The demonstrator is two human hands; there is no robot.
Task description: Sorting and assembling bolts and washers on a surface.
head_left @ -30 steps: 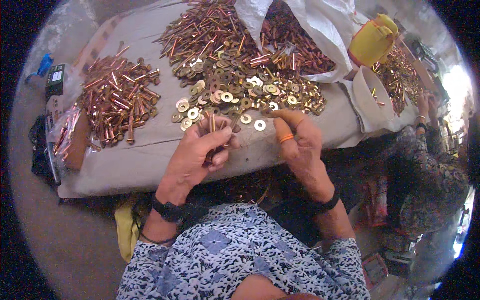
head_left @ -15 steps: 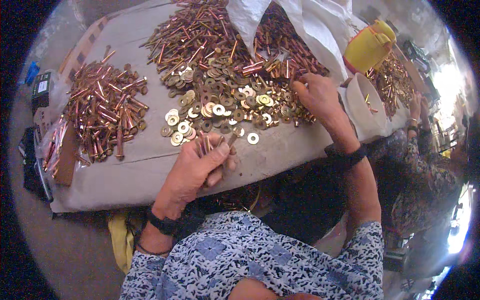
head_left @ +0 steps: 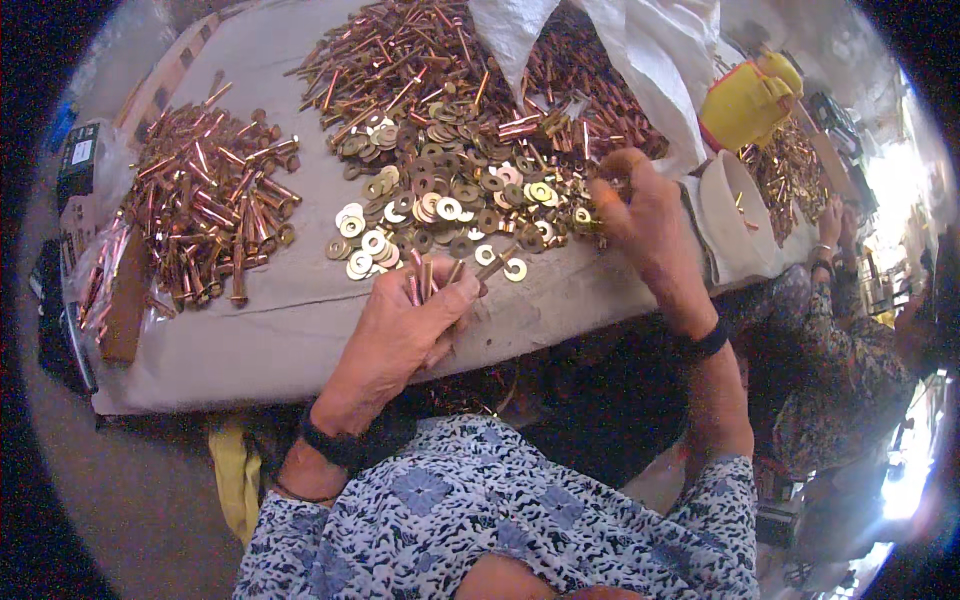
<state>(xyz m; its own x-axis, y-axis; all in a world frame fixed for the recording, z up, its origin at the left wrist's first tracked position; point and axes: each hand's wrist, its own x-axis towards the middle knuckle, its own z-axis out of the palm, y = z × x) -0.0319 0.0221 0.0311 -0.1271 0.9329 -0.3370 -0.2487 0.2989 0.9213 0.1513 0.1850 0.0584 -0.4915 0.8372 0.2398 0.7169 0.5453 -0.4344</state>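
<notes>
My left hand (head_left: pixel 400 325) is closed around several copper-coloured bolts (head_left: pixel 428 279), whose ends stick up past the fingers and thumb. It is just above the near edge of the cloth-covered table, in front of a heap of flat washers (head_left: pixel 430 185). My right hand (head_left: pixel 655 225) hangs over the right end of the heap, beside small nuts (head_left: pixel 583 215). Its fingers are curled and the thumb stands a little off, but motion blurs them, so what they hold cannot be made out. A large pile of long bolts (head_left: pixel 400 50) lies behind the washers.
Another bolt pile (head_left: pixel 210 200) lies at the left, beside a cardboard piece (head_left: pixel 125 300) and a plastic bag. A white sack (head_left: pixel 640 60) hangs over the back. At right are a white tub (head_left: pixel 735 210), a yellow container (head_left: pixel 755 100), more bolts and another person's hands (head_left: pixel 835 222).
My right hand has drawn back toward me from the pile's right end, its fingers lifting. The left hand keeps its bolts and has barely moved. The whole view has shifted slightly.
</notes>
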